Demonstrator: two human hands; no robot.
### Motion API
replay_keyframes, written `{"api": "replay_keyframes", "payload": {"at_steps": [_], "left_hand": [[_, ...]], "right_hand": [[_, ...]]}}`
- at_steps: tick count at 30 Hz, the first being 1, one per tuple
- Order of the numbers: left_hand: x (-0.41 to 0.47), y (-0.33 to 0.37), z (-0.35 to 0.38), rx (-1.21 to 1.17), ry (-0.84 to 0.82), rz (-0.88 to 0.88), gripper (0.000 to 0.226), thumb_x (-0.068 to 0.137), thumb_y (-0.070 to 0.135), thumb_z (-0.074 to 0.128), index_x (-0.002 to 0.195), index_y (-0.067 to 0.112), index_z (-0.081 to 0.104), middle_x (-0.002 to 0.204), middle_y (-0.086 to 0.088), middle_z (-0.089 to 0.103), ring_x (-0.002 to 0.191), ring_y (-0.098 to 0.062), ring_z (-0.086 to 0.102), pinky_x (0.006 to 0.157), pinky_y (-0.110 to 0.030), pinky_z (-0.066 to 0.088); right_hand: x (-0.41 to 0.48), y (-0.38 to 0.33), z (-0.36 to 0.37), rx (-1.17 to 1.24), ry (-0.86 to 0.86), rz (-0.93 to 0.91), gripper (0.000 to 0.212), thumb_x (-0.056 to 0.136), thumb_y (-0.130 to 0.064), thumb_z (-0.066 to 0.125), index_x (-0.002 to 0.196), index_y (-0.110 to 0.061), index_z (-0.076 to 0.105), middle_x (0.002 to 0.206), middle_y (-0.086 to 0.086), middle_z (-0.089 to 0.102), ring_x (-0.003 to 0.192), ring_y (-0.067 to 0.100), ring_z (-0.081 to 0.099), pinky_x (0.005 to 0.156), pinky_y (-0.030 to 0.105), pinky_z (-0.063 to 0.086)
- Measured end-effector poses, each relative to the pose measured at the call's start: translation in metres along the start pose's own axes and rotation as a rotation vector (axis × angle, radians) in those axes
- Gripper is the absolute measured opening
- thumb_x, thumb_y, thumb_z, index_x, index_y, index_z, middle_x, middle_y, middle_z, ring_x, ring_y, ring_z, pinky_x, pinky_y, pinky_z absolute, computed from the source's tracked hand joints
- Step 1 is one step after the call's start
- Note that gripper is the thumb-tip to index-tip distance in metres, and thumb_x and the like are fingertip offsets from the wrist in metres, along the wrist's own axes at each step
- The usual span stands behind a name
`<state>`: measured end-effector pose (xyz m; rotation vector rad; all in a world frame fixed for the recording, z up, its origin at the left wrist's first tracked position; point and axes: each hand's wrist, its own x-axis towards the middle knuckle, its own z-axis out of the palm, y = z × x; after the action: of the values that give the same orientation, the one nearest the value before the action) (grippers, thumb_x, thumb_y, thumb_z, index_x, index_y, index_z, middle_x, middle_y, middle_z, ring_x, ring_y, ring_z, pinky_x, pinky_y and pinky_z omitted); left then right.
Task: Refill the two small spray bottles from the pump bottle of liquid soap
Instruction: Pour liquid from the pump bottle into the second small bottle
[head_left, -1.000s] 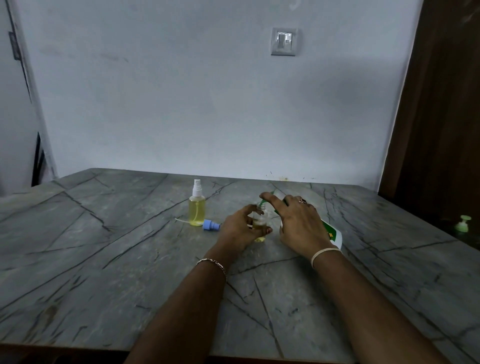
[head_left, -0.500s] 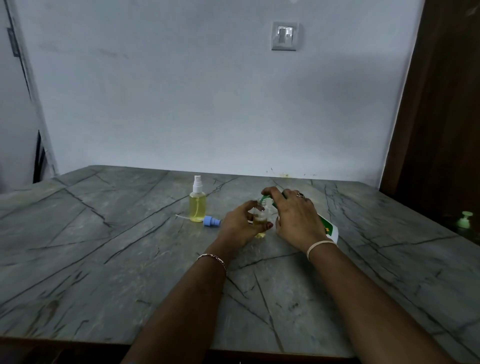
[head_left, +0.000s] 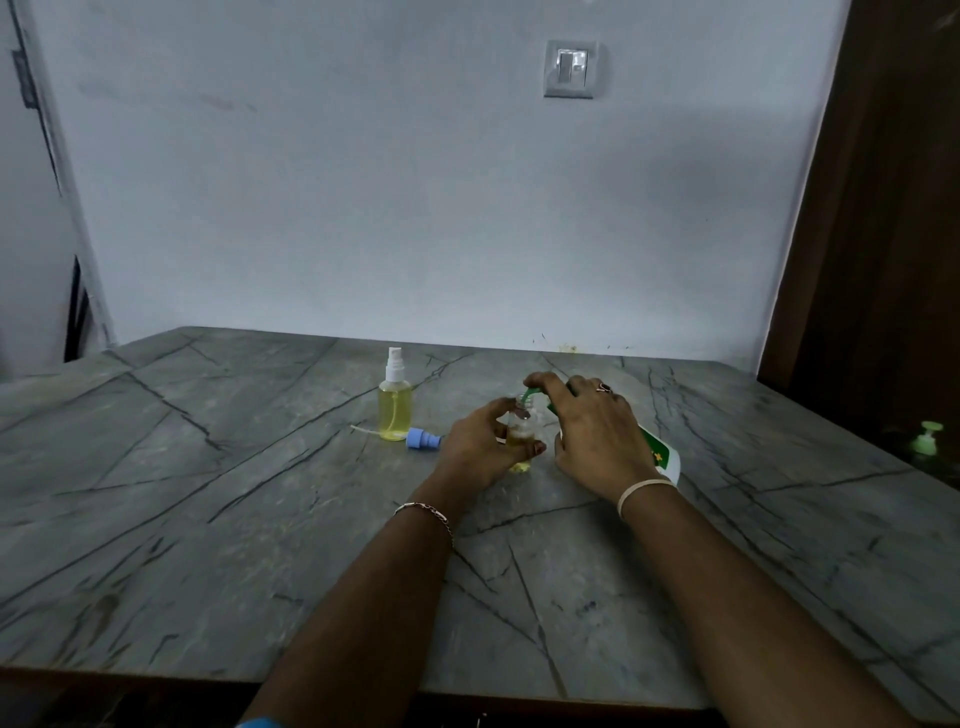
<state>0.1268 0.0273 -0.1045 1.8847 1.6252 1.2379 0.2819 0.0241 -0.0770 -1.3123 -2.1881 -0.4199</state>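
Fingers (head_left: 500, 408) of left hand (head_left: 475, 448) pinch a clear spray bottle (head_left: 519, 434); right hand (head_left: 597, 441) grips the pump bottle (head_left: 661, 453).

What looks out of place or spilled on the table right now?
No spill visible. The blue spray cap lies on its side on the grey marble table, off the small clear bottle held by the left hand. Normal mid-refill.
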Motion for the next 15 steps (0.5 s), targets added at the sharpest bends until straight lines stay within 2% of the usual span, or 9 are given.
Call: {"api": "replay_keyframes", "payload": {"at_steps": [4,8,11,15], "left_hand": [[-0.0003,0.0009,0.0003,-0.019,0.0,-0.013,0.054,0.072,0.038,0.079,0.12,0.028,0.057,0.104,0.002,0.067,0.095,-0.012,0.063,0.086,-0.028,0.051],[-0.0003,0.0009,-0.0001,-0.046,-0.005,-0.018,0.051,0.072,0.037,0.08,0.117,0.028,0.058,0.1,0.006,0.065,0.087,-0.006,0.059,0.072,-0.016,0.045],[-0.0007,0.0015,0.0004,-0.049,-0.007,-0.019,0.055,0.072,0.037,0.08,0.121,0.028,0.056,0.103,0.006,0.064,0.094,-0.011,0.06,0.082,-0.024,0.049],[0.0002,0.0009,-0.0004,-0.053,-0.01,-0.03,0.053,0.073,0.037,0.079,0.12,0.027,0.057,0.104,0.004,0.065,0.092,-0.01,0.06,0.082,-0.024,0.048]], "right_hand": [[0.0014,-0.0023,0.0006,0.005,0.01,-0.004,0.07,0.081,-0.017,0.061,0.14,-0.035,0.028,0.12,0.006,0.055,0.116,0.027,0.049,0.098,0.043,0.042],[-0.0005,0.0031,0.0028,-0.019,0.005,-0.019,0.076,0.084,-0.016,0.06,0.144,-0.041,0.02,0.119,0.006,0.054,0.115,0.027,0.049,0.098,0.042,0.042],[-0.0016,0.0053,0.0031,-0.033,-0.004,-0.026,0.08,0.086,-0.016,0.058,0.145,-0.046,0.014,0.118,0.006,0.053,0.115,0.027,0.049,0.099,0.042,0.042],[-0.0003,0.0027,0.0043,-0.036,-0.008,-0.022,0.079,0.085,-0.016,0.06,0.144,-0.045,0.016,0.119,0.007,0.053,0.116,0.028,0.049,0.099,0.043,0.043]]}}
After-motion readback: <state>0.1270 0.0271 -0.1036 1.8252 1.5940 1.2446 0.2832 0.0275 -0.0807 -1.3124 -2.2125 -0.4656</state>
